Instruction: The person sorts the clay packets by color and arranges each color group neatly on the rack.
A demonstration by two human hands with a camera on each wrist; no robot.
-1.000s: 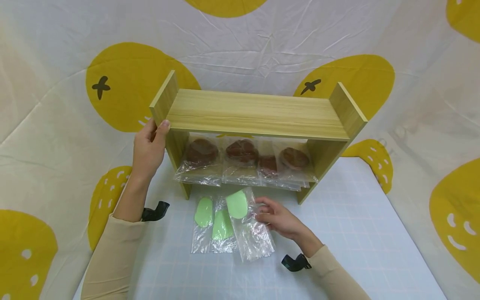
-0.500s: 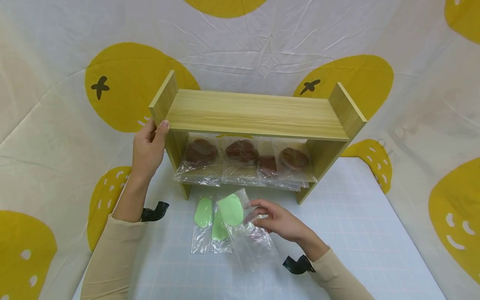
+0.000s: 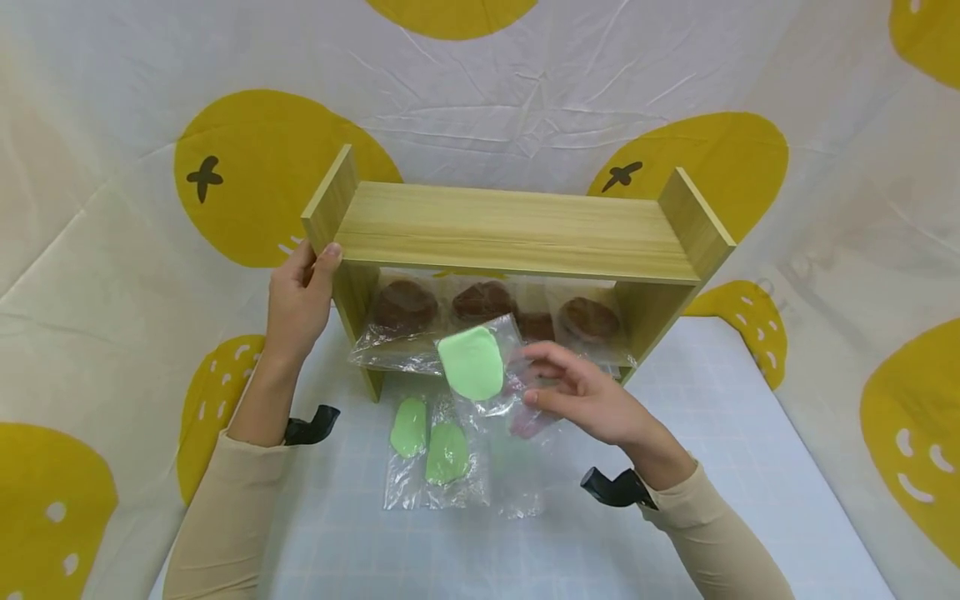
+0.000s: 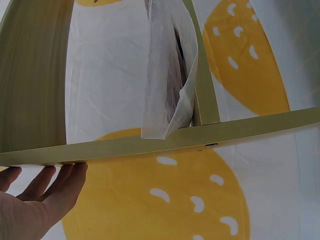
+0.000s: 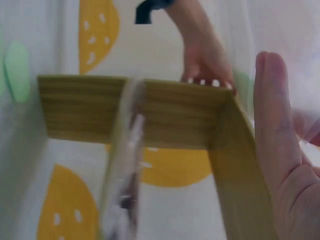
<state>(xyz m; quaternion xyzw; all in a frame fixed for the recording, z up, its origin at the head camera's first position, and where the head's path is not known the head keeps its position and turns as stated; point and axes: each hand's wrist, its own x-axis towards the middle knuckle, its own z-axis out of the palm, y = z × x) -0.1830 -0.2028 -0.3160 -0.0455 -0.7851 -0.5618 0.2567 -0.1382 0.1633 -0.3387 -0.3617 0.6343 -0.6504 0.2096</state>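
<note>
My left hand (image 3: 298,304) grips the left side panel of a small wooden shelf (image 3: 510,229), thumb on the front edge. In the left wrist view its fingers (image 4: 65,185) lie against the panel. My right hand (image 3: 592,398) pinches a clear plastic bag (image 3: 504,332) holding a flat light green piece (image 3: 472,365), raised before the shelf's lower board. A pinkish patch (image 3: 531,422) shows through the plastic below the fingers; what it is, I cannot tell. In the right wrist view the right hand (image 5: 282,135) is partly cut off.
Bags with dark reddish-brown pieces (image 3: 405,307) lie side by side on the lower board, their edges hanging over its front. Two more bags with green pieces (image 3: 447,454) lie on the pale checked table (image 3: 420,554). A cloth with yellow prints hangs behind.
My right hand has lifted the bag with the green piece off the table, up and toward the shelf. My left hand stays on the side panel.
</note>
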